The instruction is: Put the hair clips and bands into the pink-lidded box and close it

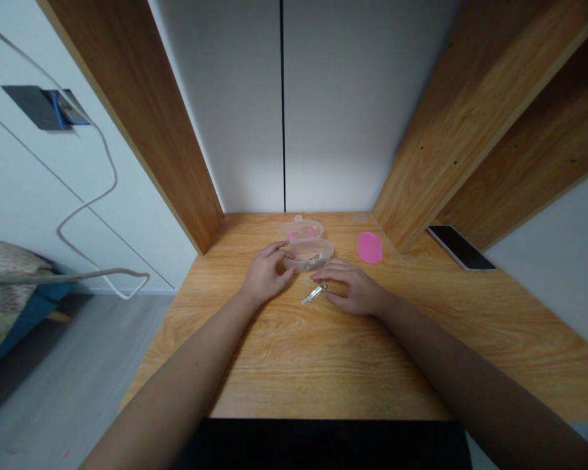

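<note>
A small clear plastic box (310,254) with its hinged lid open stands on the wooden desk (284,352), with small items inside that I cannot make out. My left hand (266,274) rests against the box's left side, fingers curled onto its rim. My right hand (353,287) lies just in front of the box, its fingers pinched on a silver metal hair clip (314,294) that lies on the desk.
A pink oval object (370,247) lies to the right of the box. A dark phone (459,247) sits at the far right by the wooden side panel (451,124). A white cable (85,209) hangs from a wall socket at left.
</note>
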Tool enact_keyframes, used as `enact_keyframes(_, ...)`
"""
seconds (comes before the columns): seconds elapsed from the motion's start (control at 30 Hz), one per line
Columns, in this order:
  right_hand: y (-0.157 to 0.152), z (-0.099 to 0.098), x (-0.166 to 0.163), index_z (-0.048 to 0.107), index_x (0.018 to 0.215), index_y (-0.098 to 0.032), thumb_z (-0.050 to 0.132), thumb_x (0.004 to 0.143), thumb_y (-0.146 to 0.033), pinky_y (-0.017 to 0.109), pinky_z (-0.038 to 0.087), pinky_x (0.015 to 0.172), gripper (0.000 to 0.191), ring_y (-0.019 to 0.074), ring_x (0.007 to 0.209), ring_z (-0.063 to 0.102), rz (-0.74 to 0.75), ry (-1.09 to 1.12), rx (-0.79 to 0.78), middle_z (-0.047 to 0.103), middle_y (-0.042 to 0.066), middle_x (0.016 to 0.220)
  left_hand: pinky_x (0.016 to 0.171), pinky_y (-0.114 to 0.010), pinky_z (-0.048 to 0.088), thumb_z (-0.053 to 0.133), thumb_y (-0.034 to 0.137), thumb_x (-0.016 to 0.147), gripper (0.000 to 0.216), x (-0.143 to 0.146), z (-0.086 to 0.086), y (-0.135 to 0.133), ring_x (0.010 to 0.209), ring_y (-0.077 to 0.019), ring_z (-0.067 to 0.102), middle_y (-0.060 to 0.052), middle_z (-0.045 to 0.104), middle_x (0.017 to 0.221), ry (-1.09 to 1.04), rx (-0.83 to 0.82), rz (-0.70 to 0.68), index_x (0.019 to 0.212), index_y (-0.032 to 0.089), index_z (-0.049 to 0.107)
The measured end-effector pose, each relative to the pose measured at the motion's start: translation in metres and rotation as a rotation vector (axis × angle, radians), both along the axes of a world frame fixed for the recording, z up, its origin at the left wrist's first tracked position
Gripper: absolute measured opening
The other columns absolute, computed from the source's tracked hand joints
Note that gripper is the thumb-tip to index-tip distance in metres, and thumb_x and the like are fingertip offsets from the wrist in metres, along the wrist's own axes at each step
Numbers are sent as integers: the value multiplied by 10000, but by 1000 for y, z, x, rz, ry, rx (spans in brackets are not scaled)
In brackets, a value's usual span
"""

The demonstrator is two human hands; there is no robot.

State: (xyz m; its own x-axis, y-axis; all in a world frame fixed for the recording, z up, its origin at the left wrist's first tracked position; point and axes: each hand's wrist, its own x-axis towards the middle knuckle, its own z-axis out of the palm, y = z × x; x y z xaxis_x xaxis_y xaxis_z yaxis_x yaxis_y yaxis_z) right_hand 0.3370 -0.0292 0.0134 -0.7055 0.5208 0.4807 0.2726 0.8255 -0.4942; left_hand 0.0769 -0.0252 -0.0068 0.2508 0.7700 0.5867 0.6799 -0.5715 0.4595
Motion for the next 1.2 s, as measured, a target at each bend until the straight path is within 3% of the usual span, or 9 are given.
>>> enact_keyframes(0.4,8,-13,0,749,1101,-257,656,933,-314,403,528,912,201,228,1030,639,-3,-128,3,746,75,1026,1059,-452,504,707,288,843,188,-1,-1,0,1248,-264,610,-121,631,1340,5,0,-9,1017,221,688)
enact_keyframes(0.6,9,-6,5,739,1116,-260,655,922,-271,412,532,890,211,231,999,660,-5,-62,-12,744,82,1032,1057,-464,506,710,289,834,186,0,1,0,1231,-271,619,-115,630,1345,12,-9,4,1007,225,688)
enact_keyframes(0.9,10,-4,6,755,1022,-251,674,863,-179,414,515,894,192,230,973,654,19,-130,19,736,71,979,1054,-455,510,710,297,836,181,-1,0,0,1241,-267,614,-112,638,1332,12,-7,-5,1003,233,688)
enact_keyframes(1.2,10,-5,6,753,1031,-252,647,904,-202,402,510,881,172,223,963,650,25,-159,20,744,66,971,1052,-456,513,708,295,838,184,0,1,0,1239,-269,617,-123,640,1328,14,-6,-2,1006,224,687)
